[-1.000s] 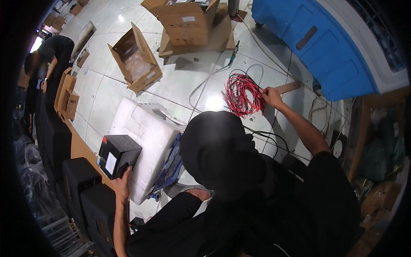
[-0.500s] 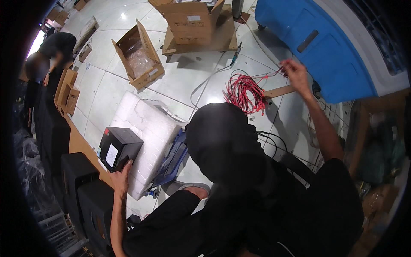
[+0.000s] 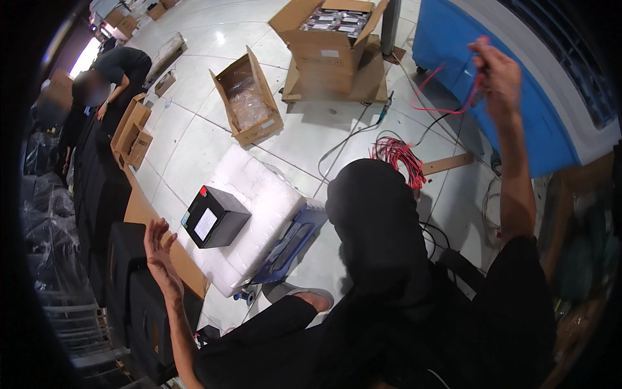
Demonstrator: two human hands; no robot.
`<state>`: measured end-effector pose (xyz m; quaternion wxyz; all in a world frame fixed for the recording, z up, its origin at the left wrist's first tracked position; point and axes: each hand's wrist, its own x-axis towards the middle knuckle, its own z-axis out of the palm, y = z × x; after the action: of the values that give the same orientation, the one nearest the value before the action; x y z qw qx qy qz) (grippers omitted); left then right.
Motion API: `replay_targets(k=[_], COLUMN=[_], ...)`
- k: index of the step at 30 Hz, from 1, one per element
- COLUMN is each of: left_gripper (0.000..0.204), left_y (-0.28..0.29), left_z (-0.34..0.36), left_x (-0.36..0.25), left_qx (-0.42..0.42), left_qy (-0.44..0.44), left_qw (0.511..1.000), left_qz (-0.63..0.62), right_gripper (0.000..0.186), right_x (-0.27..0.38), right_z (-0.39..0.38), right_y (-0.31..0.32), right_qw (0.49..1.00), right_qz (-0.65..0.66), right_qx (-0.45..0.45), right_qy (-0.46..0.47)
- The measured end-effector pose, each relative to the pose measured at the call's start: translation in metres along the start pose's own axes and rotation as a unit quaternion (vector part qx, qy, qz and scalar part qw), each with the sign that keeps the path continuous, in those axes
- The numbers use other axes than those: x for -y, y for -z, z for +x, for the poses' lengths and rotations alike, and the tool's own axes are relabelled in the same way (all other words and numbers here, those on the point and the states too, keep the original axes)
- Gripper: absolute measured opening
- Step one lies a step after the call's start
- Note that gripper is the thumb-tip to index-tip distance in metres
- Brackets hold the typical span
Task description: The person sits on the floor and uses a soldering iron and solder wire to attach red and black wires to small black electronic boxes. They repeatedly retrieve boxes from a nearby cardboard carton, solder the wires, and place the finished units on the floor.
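My left hand [image 3: 162,259] is raised just left of a black block-shaped battery [image 3: 220,220], fingers apart and holding nothing. The battery has a red corner and a white label, and sits on a white foam block [image 3: 272,207] above a blue-purple crate [image 3: 288,240]. High on the right, my right hand [image 3: 499,71] is closed on red and black wires [image 3: 447,110]. Their loose lengths hang in front of a large blue panel [image 3: 453,39]. A bundle of red and black wires [image 3: 402,155] lies on the tiled floor, partly hidden by my black-clothed leg.
An opened carton [image 3: 324,65] of packed items stands on a wooden platform at the back. Left of it is a cardboard box [image 3: 253,110] with clear plastic inside. Black speaker-like boxes [image 3: 155,311] line the left side. Another person [image 3: 123,71] bends over at the far left.
My left hand has let go of the battery and moved left, fingers spread. My right hand has risen, lifting red and black wires off the floor bundle. The view has shifted slightly.
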<state>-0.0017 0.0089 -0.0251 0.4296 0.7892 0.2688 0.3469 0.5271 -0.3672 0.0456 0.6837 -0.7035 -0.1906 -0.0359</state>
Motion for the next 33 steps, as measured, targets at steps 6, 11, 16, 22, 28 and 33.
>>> replay_targets(k=[6,11,16,22,28,33], left_gripper=[0.085,0.076,0.070,0.041,0.022,0.074], left_y=[0.008,0.000,0.001,-0.001,-0.019,-0.076], left_z=[-0.001,0.005,0.002,0.011,0.026,0.025], left_x=[-0.005,0.001,0.002,-0.028,-0.120,-0.181], left_qx=[-0.056,-0.042,-0.040,-0.124,-0.088,0.132], left_qy=[-0.039,-0.044,-0.046,-0.024,-0.117,0.192], left_qw=[0.997,0.998,0.998,0.992,0.988,0.957], left_qz=[0.026,0.003,0.003,0.016,0.058,-0.171], right_gripper=[0.030,0.026,0.032,0.030,0.030,0.035], right_x=[0.056,0.019,-0.030,0.040,0.115,0.172], right_z=[0.011,-0.014,-0.016,-0.027,-0.050,-0.077], right_y=[0.049,0.034,0.038,0.042,-0.046,-0.126], right_qw=[0.973,0.953,0.940,0.981,0.961,0.876], right_qz=[0.130,-0.146,-0.335,-0.158,0.008,0.195], right_qx=[-0.097,-0.096,0.065,0.017,0.130,0.260], right_qy=[0.167,0.248,-0.005,0.113,0.245,0.356])
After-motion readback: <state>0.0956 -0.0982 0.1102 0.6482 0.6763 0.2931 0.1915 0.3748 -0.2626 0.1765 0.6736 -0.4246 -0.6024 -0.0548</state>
